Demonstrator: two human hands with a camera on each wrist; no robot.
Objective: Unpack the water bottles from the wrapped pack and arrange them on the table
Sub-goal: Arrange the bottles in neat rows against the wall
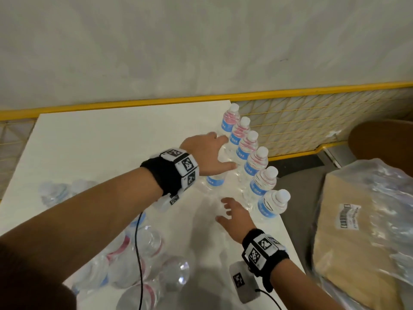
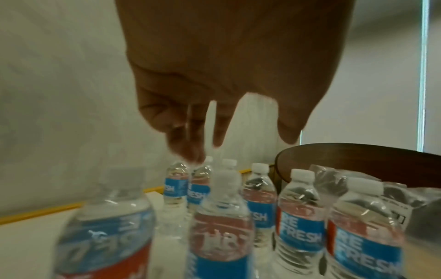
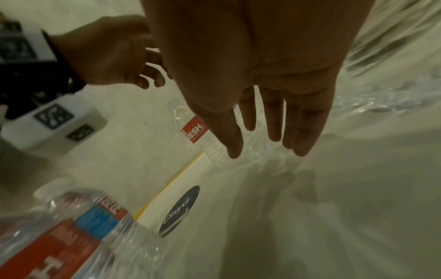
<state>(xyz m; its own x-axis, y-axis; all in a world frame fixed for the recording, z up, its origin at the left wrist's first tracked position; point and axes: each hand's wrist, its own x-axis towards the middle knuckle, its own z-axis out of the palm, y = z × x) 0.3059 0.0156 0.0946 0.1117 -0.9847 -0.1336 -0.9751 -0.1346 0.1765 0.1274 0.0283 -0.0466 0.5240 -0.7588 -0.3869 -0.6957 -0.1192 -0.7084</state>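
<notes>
Several upright water bottles (image 1: pixel 259 162) with blue and red labels stand in a row along the right edge of the white table (image 1: pixel 100 142). My left hand (image 1: pixel 214 153) hovers beside the far end of the row with its fingers spread, holding nothing; another upright bottle (image 1: pixel 215 181) stands just under it. In the left wrist view its fingers (image 2: pixel 214 117) hang loosely above the bottle caps. My right hand (image 1: pixel 232 213) is flat and open over the table near the closest bottle, fingers (image 3: pixel 274 120) straight. The torn wrapped pack (image 1: pixel 138 260) with more bottles lies at lower left.
A second wrapped pack on cardboard (image 1: pixel 357 242) sits to the right, below table height. A yellow mesh fence (image 1: pixel 290 117) runs behind the table. A brown round seat (image 1: pixel 384 139) is at far right. Blurred bottles (image 1: pixel 55 193) stand at the table's left.
</notes>
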